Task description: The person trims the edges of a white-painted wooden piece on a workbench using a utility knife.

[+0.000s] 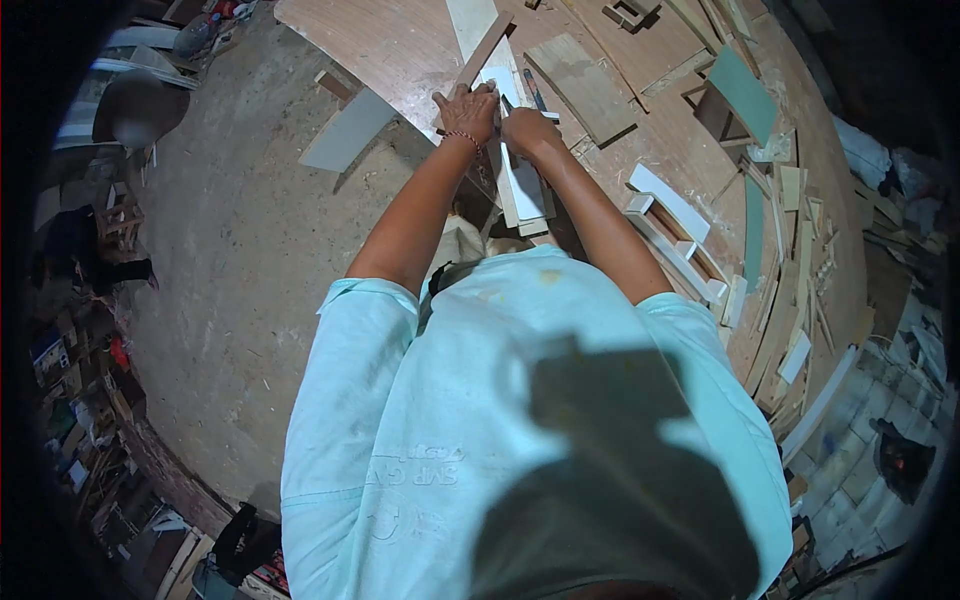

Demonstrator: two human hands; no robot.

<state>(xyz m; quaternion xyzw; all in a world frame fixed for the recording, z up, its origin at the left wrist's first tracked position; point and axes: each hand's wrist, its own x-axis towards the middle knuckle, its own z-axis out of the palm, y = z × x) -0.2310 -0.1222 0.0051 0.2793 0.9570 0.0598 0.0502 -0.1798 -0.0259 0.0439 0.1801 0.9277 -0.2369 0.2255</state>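
At the near edge of the wooden table (400, 58), a white board (525, 190) lies lengthwise, pointing away from me. My left hand (467, 112), with a bracelet at the wrist, rests on the board's left side beside a brown wood strip (487, 48); its thumb and some fingers are spread. My right hand (530, 132) is closed at the board's right side, around a thing too small and hidden to name. A dark slim tool (535, 90) lies just beyond it. The fingertips of both hands are close together.
To the right lie a flat wooden panel (580, 88), a white-edged wooden frame (675, 245), a green panel (742, 95) and long wood strips (790, 300). A grey-white board (350, 130) juts out at the table's left, above the concrete floor (230, 300). Scrap heaps line the far left.
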